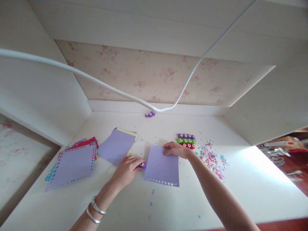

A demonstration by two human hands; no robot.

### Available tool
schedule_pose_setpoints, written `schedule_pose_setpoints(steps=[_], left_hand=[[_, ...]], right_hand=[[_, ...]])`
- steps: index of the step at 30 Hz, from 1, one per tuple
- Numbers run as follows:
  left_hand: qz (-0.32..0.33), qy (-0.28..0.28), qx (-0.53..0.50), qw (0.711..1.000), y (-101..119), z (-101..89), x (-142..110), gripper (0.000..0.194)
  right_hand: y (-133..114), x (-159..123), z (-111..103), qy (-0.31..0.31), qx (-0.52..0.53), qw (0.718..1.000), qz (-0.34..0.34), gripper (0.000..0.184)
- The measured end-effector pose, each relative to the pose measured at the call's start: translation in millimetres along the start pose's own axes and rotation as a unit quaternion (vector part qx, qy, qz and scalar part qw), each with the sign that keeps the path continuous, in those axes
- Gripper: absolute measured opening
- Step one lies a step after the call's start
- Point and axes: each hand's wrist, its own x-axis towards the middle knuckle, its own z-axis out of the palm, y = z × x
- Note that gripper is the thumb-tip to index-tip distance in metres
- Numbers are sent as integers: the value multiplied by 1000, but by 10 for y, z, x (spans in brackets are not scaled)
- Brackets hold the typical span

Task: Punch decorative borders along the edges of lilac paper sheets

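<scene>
A purple sheet of paper (161,166) lies in front of me, with a row of punched shapes along its near edge. My right hand (174,149) is closed on its upper right part, thumb over the paper. At the sheet's left edge, my left hand (131,166) grips a small purple craft punch (142,165) with an eye-like white button. The punch meets the paper's edge; whether paper sits inside its slot I cannot tell. Tiny purple cut-outs (153,191) lie on the table below the sheet.
Left are a stack of punched sheets (74,163) and a pile of plain sheets (117,144). Rows of purple, green and red punches (186,141) stand right, beside scattered confetti (211,158). Purple punches (150,114) sit at the back. A white cable (115,89) hangs across the view.
</scene>
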Motion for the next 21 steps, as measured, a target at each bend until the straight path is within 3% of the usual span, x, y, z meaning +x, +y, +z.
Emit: schedule_pose_setpoints(steps=[8,13,17,21], left_hand=[[14,-13,27,999,57,-36,12,31],[19,-24,42,999,78,-42,7,34],[19,-34,49,998,58,-25,-4,34],[20,-45,46,998,22,-12,-12,31]], right_hand=[[16,-33,23,-22,-12,1000,19,27],[34,-5,26,-2,-67,998,-8,30],[-18,13,31,62,-155,984,-70,27],[-105,-116,198,179,-242,942,-148,40]])
